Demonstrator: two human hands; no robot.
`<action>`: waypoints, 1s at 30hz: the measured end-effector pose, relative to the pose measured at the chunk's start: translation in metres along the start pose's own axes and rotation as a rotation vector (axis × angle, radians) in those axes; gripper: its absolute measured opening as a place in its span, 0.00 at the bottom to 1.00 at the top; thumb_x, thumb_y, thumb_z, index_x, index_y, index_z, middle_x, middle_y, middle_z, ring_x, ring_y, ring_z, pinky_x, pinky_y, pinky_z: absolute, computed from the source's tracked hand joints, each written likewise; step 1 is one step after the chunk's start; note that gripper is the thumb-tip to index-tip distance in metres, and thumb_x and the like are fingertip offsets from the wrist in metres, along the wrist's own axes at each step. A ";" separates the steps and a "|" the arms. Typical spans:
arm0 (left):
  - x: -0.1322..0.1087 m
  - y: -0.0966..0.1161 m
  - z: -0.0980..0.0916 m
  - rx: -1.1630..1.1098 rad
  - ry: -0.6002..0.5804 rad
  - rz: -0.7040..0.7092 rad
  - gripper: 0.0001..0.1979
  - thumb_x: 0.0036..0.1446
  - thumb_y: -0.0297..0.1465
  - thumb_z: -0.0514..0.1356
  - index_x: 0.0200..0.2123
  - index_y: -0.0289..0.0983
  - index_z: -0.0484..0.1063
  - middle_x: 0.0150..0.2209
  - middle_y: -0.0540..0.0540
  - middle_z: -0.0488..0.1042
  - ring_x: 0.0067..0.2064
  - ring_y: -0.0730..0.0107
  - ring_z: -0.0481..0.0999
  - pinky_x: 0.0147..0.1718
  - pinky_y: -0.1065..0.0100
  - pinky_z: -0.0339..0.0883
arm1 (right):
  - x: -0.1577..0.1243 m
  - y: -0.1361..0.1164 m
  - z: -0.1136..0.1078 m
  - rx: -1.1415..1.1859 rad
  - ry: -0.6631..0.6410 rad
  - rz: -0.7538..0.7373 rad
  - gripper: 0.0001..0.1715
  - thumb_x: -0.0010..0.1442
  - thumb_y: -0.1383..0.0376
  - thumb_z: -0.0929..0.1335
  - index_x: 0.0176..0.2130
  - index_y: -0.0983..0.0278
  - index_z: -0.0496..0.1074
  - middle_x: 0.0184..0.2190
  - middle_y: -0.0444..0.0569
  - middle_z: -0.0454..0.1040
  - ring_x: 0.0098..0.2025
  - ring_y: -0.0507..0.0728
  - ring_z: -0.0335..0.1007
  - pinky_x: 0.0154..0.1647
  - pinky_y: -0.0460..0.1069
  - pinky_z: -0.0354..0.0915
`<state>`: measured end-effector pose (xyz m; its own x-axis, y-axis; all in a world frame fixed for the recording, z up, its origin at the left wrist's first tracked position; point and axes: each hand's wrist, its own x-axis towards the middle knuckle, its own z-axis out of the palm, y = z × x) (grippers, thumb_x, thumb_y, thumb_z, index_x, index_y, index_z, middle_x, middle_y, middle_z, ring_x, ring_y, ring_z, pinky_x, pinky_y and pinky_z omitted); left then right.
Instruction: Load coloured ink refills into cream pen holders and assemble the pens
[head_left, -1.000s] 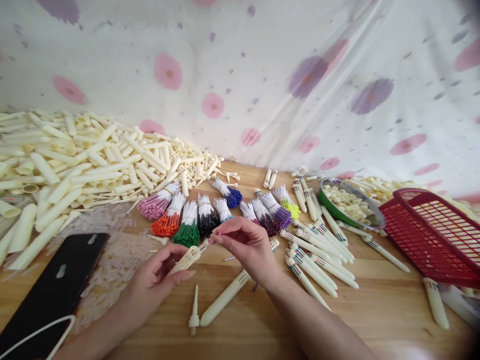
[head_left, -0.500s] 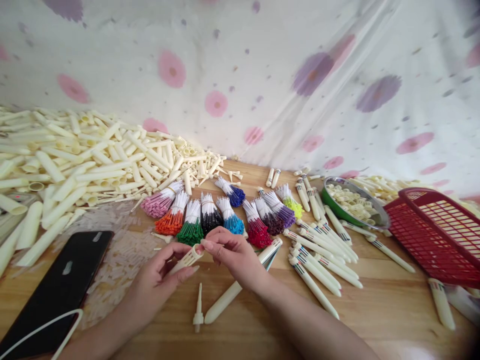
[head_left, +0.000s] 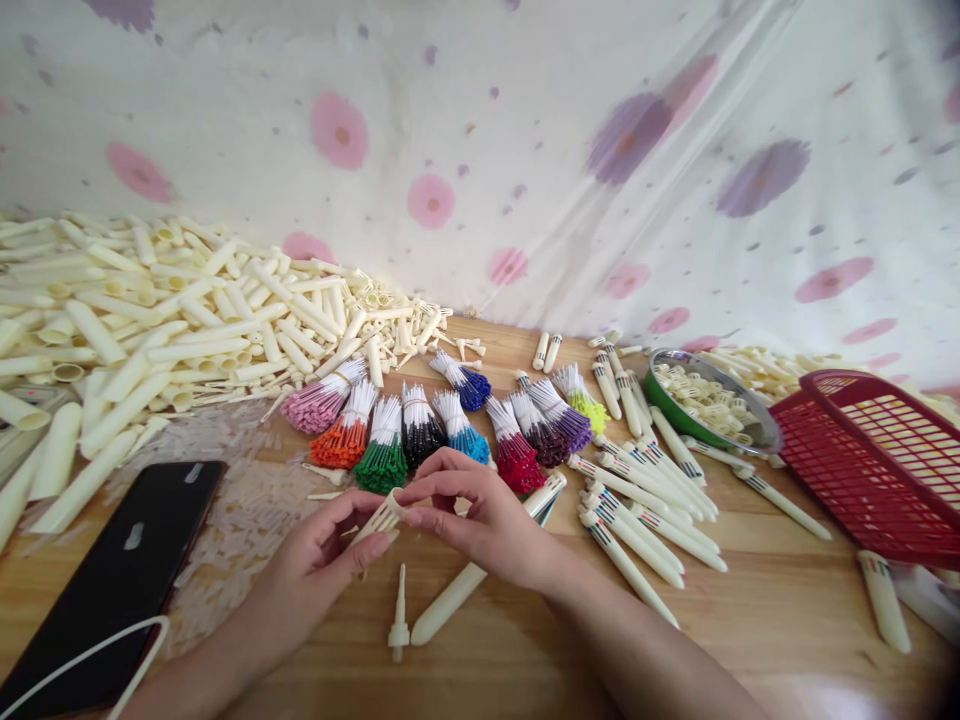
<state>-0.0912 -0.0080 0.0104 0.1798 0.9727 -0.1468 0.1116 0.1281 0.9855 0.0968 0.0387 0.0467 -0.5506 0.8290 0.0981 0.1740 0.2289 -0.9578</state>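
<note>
My left hand (head_left: 311,565) is closed round a short cream pen barrel (head_left: 385,514) with long slots in its side, its open end tilted up and to the right. Thumb and fingers of my right hand (head_left: 476,515) pinch the barrel at that open rim; anything small between the fingertips is hidden. Below them on the table lies a long cream pen tube (head_left: 450,603) with coloured refills at its upper end, partly behind my right hand. Beside its lower tip stands out a thin pointed cream piece (head_left: 399,610). Bundled refills, among them green (head_left: 381,460) and red (head_left: 517,462), lie just beyond.
A heap of cream tubes (head_left: 202,330) fills the left back, with clear plastic bits (head_left: 247,510) before it. A black phone (head_left: 127,570) with a white cable lies left. To the right are multicolour pens (head_left: 637,550), a green bowl (head_left: 682,425) of slotted parts and a red basket (head_left: 847,500).
My right fingers have closed in further over the barrel's rim, and the barrel has turned so that its slots face me more. Other things lie as before.
</note>
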 end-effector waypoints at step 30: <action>0.004 0.005 -0.013 -0.020 0.140 -0.122 0.20 0.47 0.46 0.62 0.38 0.38 0.74 0.23 0.51 0.73 0.23 0.73 0.70 0.21 0.73 0.66 | -0.026 0.026 -0.064 -0.920 0.019 0.112 0.17 0.65 0.62 0.58 0.24 0.63 0.59 0.24 0.44 0.65 0.26 0.52 0.62 0.28 0.45 0.55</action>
<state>-0.1022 -0.0012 0.0161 0.0283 0.9668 -0.2538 0.1043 0.2497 0.9627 0.1682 0.0557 0.0368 -0.4788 0.8774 0.0301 0.8098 0.4546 -0.3709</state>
